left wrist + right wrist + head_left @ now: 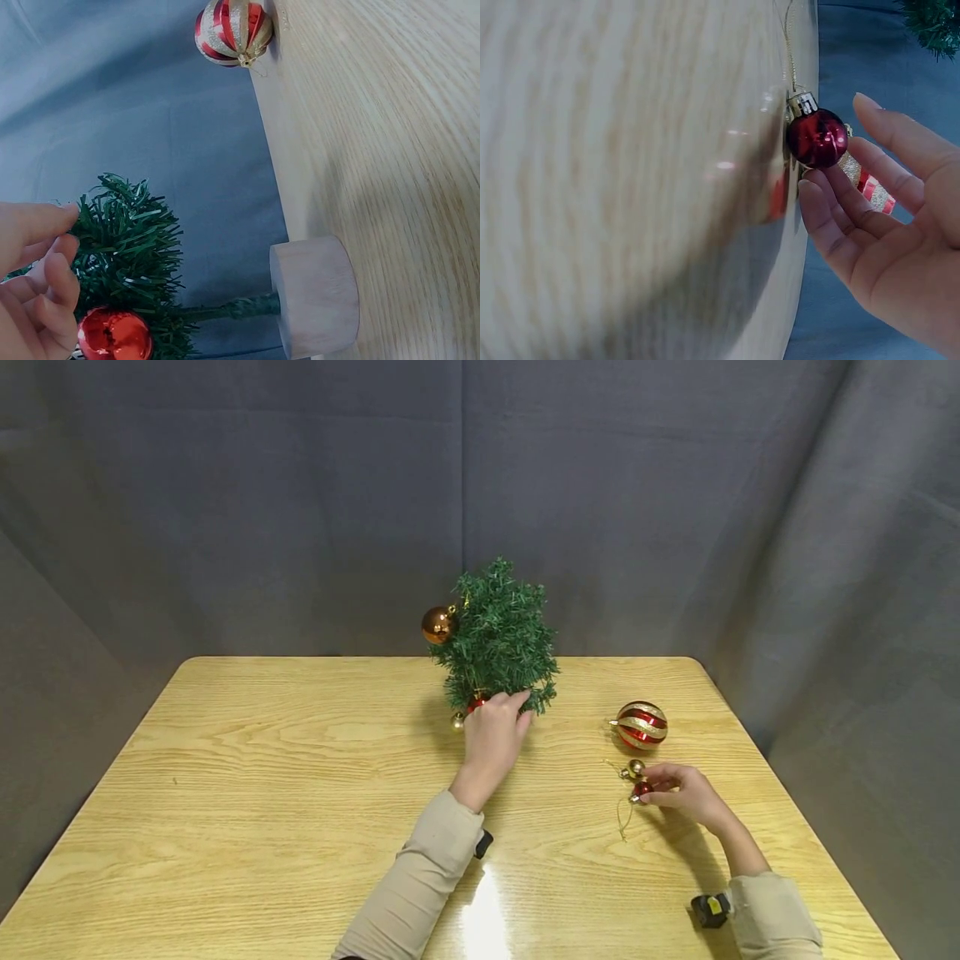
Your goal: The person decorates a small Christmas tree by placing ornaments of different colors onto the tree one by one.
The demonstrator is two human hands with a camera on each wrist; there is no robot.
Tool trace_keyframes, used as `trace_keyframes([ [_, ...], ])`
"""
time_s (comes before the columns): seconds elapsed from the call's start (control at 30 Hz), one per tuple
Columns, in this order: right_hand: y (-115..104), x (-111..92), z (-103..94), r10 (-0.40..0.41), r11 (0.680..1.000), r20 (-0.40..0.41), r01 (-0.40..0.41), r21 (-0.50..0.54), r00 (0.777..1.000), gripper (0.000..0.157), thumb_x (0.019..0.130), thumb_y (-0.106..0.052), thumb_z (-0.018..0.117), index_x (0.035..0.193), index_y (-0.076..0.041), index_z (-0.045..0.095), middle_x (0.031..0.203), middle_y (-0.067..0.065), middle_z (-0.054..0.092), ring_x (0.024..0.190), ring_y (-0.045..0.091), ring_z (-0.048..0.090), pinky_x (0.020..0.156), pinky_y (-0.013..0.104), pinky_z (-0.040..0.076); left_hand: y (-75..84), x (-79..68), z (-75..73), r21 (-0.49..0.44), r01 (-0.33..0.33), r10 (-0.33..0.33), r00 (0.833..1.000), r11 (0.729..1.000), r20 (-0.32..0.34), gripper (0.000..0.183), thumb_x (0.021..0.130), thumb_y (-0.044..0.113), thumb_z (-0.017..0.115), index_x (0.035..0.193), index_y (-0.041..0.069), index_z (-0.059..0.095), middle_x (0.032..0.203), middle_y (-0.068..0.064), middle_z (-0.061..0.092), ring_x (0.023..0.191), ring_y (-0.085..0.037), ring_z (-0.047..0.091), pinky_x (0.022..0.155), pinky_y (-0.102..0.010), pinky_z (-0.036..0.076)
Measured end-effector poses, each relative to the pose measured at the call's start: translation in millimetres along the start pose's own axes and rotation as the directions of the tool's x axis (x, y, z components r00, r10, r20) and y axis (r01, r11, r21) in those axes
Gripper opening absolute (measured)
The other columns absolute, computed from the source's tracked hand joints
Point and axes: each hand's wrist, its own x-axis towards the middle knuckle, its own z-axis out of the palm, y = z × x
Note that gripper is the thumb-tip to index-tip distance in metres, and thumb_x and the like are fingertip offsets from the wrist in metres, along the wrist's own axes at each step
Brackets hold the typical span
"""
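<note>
And here is the little green tree [501,631], standing on the surface [262,777] with its round wooden base [315,296] under the trunk. It carries a copper ball [437,625] at its upper left, a shiny red ball [114,335] low at its front, and a tiny gold ball [457,722] at its lower left edge.

The left hand [493,735] is right in at the tree's lower front, fingers bent against the branches, just beside that shiny red ball; whether it pinches a twig, I cannot tell.

Over to the tree's right, well apart from it, the right hand [690,793] has its fingers loosely curved about the small dark red ball [817,139], unclenched, with fingertips right at its side. That ball is down on the surface, nearer the viewer than the tree, its gold loop [790,45] trailing. A small gold bauble [636,768] sits just beside it, and the big striped bauble [642,725] lies right of the tree, beyond both.
</note>
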Motion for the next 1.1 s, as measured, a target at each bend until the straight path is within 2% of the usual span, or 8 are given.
trace_keyframes([
  [0.37,5.2,-1.1,0.6,0.037,0.999,0.014,-0.037,0.005,0.999,0.034,0.076,0.000,0.068,0.102,0.019,0.055,0.088,0.022,0.061,0.075,0.016,0.058,0.060,0.022,0.048,-0.6,-0.1,-1.1,-0.005,0.001,-0.001,1.000,1.000,-0.001,0.024,0.077,0.018,0.071,0.099,0.007,0.070,0.072,-0.006,0.064,0.038,-0.006,0.039,0.034,-0.016,0.026],
  [0.67,6.9,-0.8,3.9,0.059,0.996,0.003,-0.058,-0.063,0.998,0.027,0.075,-0.001,0.068,0.095,0.015,0.059,0.084,0.017,0.063,0.073,0.018,0.058,0.059,0.022,0.047,-0.4,-0.4,-2.1,-0.003,0.014,-0.014,1.000,1.000,0.009,0.023,0.078,0.017,0.070,0.098,0.008,0.070,0.070,-0.005,0.063,0.039,-0.007,0.041,0.035,-0.017,0.028],
  [0.8,6.7,-0.9,4.8,0.073,0.996,0.005,-0.072,-0.053,0.997,0.029,0.076,-0.002,0.068,0.097,0.015,0.058,0.085,0.016,0.062,0.075,0.019,0.058,0.059,0.022,0.047,-0.6,-0.6,-2.0,0.006,0.013,-0.014,1.000,1.000,0.014,0.022,0.078,0.018,0.070,0.098,0.008,0.070,0.068,-0.004,0.062,0.040,-0.007,0.042,0.035,-0.017,0.029],
  [1.1,7.6,-2.8,3.0,0.028,0.999,0.030,-0.027,-0.036,0.999,0.030,0.077,-0.001,0.066,0.101,0.016,0.058,0.087,0.018,0.062,0.074,0.015,0.057,0.060,0.023,0.047,0.1,-0.3,-3.1,0.000,0.006,-0.006,1.000,1.000,0.020,0.022,0.078,0.018,0.070,0.098,0.008,0.070,0.069,-0.005,0.063,0.038,-0.006,0.038,0.035,-0.017,0.027],
])
